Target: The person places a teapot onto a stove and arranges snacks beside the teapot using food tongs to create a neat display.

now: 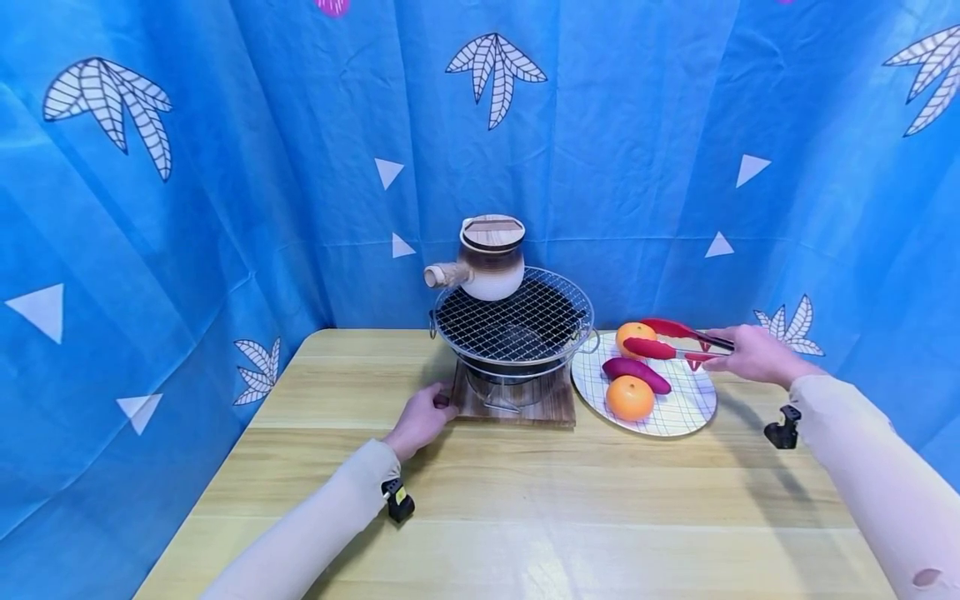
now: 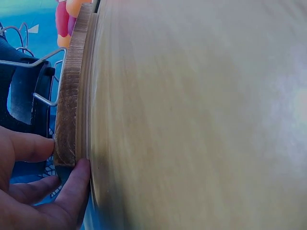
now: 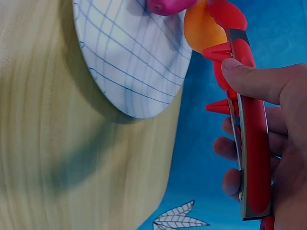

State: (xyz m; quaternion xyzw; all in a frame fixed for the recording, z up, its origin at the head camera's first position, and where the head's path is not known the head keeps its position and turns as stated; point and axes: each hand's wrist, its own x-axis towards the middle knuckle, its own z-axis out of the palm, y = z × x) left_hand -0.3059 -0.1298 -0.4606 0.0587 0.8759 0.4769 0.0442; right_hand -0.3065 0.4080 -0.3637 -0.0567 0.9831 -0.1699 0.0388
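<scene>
My right hand (image 1: 761,354) grips red tongs (image 1: 675,352), whose red tips lie on either side of an orange fruit (image 1: 632,337) at the back of a white checked plate (image 1: 686,417). In the right wrist view the thumb and curled fingers wrap the tongs' red handle (image 3: 254,158). On the same plate lie a purple oblong vegetable (image 1: 636,374) and a second orange fruit (image 1: 630,398). My left hand (image 1: 422,421) holds the left front corner of a wooden board (image 1: 551,412); in the left wrist view thumb and fingers (image 2: 74,194) pinch the board's end (image 2: 67,115).
On the board stands a round grill (image 1: 517,333) with a wire mesh top and side handles. A clay pot (image 1: 495,271) with a wooden lid sits at the mesh's back left, its handle pointing left. A blue patterned curtain (image 1: 615,150) hangs behind the wooden table (image 1: 480,500).
</scene>
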